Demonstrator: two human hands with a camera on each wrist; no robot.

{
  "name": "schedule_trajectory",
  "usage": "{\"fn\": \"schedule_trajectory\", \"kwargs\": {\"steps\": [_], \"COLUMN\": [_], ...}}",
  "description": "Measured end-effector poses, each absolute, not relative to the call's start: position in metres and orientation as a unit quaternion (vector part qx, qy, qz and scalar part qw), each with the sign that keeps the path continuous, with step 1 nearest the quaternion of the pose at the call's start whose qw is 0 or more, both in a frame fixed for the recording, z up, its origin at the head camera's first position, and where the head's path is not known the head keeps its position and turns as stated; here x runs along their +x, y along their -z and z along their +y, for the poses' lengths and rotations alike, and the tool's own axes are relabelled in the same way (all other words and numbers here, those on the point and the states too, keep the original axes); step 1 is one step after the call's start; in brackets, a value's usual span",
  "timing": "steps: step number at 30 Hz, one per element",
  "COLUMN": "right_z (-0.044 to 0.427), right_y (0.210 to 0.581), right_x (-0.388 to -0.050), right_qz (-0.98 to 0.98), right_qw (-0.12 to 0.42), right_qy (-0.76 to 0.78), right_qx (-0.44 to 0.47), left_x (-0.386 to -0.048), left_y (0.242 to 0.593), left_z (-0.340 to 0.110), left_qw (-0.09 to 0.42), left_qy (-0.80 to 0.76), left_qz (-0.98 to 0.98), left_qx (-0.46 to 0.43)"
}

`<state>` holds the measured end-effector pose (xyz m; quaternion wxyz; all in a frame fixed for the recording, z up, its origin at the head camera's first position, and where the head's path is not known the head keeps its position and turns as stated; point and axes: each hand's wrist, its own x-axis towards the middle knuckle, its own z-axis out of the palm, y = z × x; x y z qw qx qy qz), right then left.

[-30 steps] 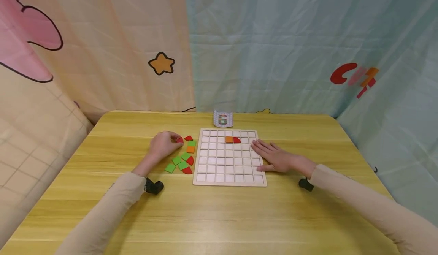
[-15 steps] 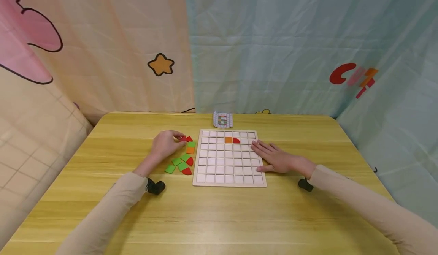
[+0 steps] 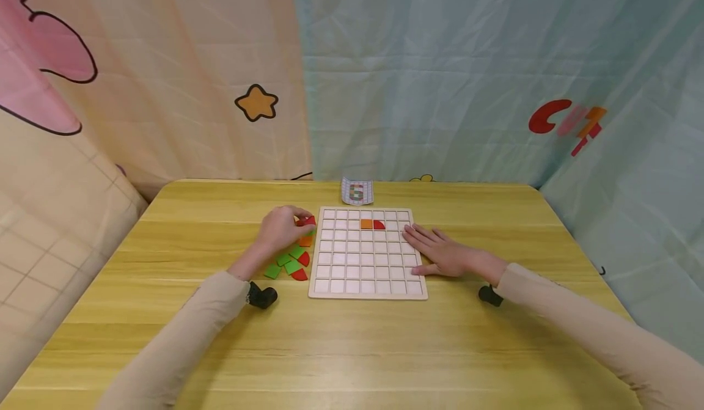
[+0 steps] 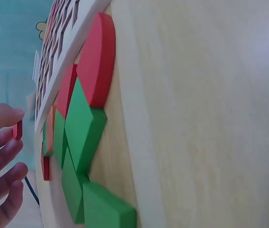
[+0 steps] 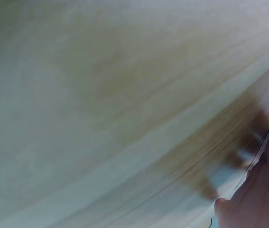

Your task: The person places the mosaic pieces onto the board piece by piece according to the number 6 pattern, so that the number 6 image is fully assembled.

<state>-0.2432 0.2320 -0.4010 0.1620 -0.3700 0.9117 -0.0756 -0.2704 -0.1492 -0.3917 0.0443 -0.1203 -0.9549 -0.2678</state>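
Observation:
My left hand [image 3: 279, 229] pinches a red tile [image 4: 17, 129] between thumb and finger, held above the table just left of the white grid board [image 3: 352, 271]. Beneath and beside that hand lie loose tiles: several green squares [image 3: 272, 270], an orange square [image 3: 305, 241] partly covered by the fingers, and red quarter-circle tiles [image 3: 299, 274]. In the board's second row from the far side sit an orange square tile [image 3: 366, 224] and, touching it on the right, a red quarter-circle tile [image 3: 379, 225]. My right hand [image 3: 442, 254] rests flat, fingers spread, over the board's right edge.
Behind the board lies a small paper card [image 3: 356, 192] with a coloured figure like a 6 on a grid. A curtain [image 3: 412, 92] hangs along the table's far edge. Black wrist devices [image 3: 263, 297] show at both sleeves.
My left hand has moved right toward the board, carrying the red tile over the loose pieces near the board's left edge. The right hand has stayed in place.

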Motion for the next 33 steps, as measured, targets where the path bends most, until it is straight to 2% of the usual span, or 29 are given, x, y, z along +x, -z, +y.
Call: {"fn": "schedule_trajectory", "kwargs": {"steps": [8, 19, 27, 33], "right_z": [0.233, 0.234, 0.234, 0.232], "right_y": [0.402, 0.407, 0.406, 0.403], "right_x": [-0.247, -0.248, -0.244, -0.245], "right_qz": [0.912, 0.911, 0.911, 0.912], "right_qw": [0.163, 0.163, 0.164, 0.160], "right_qy": [0.064, 0.058, 0.059, 0.060], "right_qx": [-0.371, -0.375, -0.373, -0.372], "left_x": [-0.279, -0.289, -0.294, -0.298], "left_y": [0.390, 0.391, 0.392, 0.396], "left_z": [-0.130, -0.096, -0.079, -0.071], "left_qw": [0.050, 0.011, -0.008, 0.003], "left_qy": [0.262, 0.254, 0.240, 0.230], "left_qz": [-0.950, -0.947, -0.950, -0.953], "left_qx": [-0.164, -0.199, -0.199, -0.194]}}
